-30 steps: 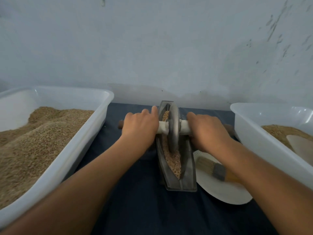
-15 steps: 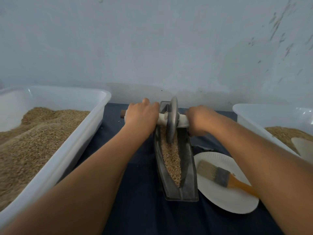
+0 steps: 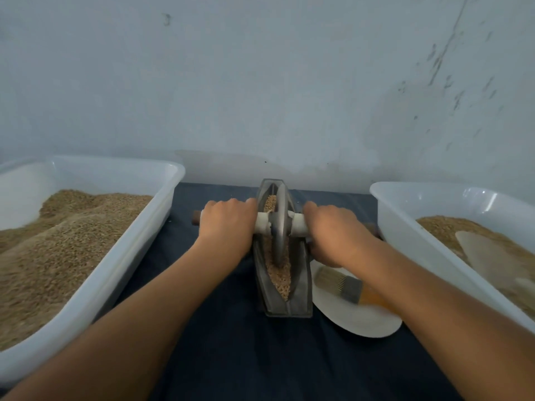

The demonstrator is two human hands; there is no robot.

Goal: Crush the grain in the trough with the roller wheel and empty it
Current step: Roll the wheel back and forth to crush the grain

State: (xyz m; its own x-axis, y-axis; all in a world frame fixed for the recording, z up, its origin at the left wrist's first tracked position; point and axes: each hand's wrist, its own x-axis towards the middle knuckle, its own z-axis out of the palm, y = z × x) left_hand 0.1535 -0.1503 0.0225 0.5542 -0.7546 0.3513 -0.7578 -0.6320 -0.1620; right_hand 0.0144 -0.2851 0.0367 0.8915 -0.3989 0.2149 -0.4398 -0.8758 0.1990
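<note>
A grey boat-shaped metal trough point(image 3: 301, 296) stands on the dark blue cloth at the centre, pointing away from me. Brown grain point(image 3: 280, 276) lies along its groove. A metal roller wheel point(image 3: 280, 227) stands upright in the groove around the trough's middle. Its white axle handle point(image 3: 298, 224) runs out to both sides. My left hand point(image 3: 228, 227) grips the left end of the handle and my right hand point(image 3: 335, 234) grips the right end. The fingers of both hands curl over the bar.
A large white tub point(image 3: 136, 244) heaped with grain sits at the left. Another white tub point(image 3: 411, 227) at the right holds grain and a pale scoop point(image 3: 489, 256). A paper plate point(image 3: 359, 319) bearing a brush point(image 3: 344, 285) lies just right of the trough. A wall rises right behind.
The wheel has rolled back toward me from the trough's far end to around its middle, with both hands still on the handle. The camera has shifted slightly.
</note>
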